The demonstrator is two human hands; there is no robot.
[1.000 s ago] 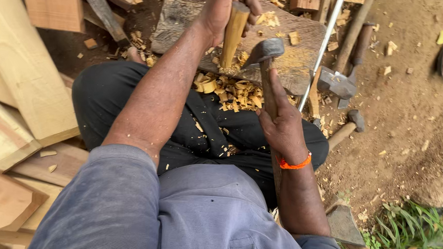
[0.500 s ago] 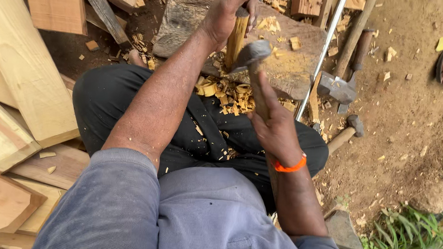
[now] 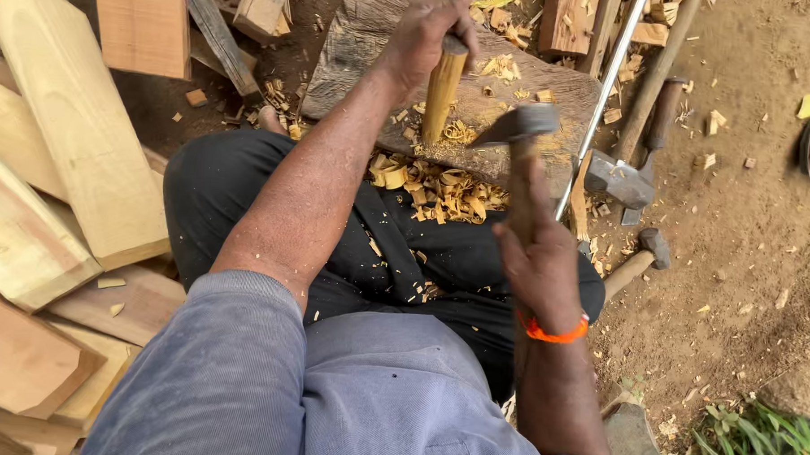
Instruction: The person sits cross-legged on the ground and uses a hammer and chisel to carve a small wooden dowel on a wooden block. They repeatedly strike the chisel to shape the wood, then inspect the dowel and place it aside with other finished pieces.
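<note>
Left hand (image 3: 425,40): your fingers are closed around the top of the wooden peg (image 3: 443,92), standing upright on the chopping block (image 3: 376,38).
Right hand (image 3: 540,268): your fingers grip the hatchet (image 3: 519,126) handle; the blade is beside the peg.
Shavings (image 3: 438,188): piled on your lap.

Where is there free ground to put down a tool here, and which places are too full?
Bare dirt lies right of the small hammer, toward the grass. The chopping block is crowded: the left hand holds a wooden peg there, amid shavings. Planks fill the left side.
</note>
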